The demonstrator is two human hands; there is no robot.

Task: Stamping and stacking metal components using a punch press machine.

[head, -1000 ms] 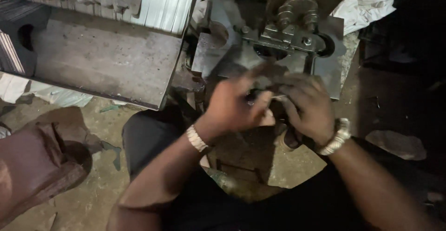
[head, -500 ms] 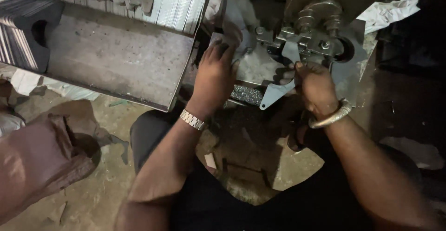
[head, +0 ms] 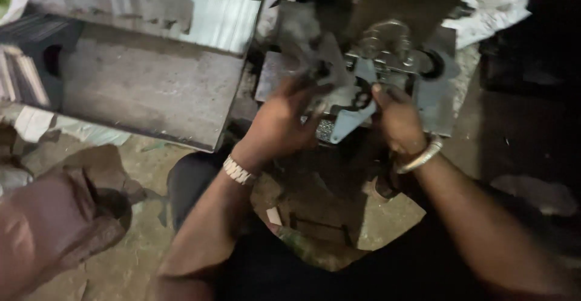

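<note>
Dim workshop floor, dirt and scraps under us, a big grey metal block [head: 145, 89] on the left with a corrugated sheet [head: 224, 22] behind it. We sit low, knees dark at the bottom of the view.

Versus half a second ago: our left hand [head: 281, 119] has dropped from the top of the metal assembly [head: 393, 65] and now sits lower, nearer the middle; our right hand [head: 396, 116] has slid inward toward it. The pale flat bracket [head: 351, 119] now sits between both hands instead of hanging under the assembly.

Left hand: fingers curled, gripping the bracket's left side from above. Right hand: thumb and fingers pinching the bracket's right edge at a small dark ring [head: 363, 98]; blur hides the exact contact. Bracket sits just in front of the assembly, touching or nearly so, we cannot tell.

Counts: two hands, one bracket, one assembly, one wristwatch [head: 238, 171] on the left wrist, one bangle [head: 417, 156] on the right, one crumpled white rag [head: 490, 10] top right, one brown lump [head: 54, 228] bottom left.
</note>
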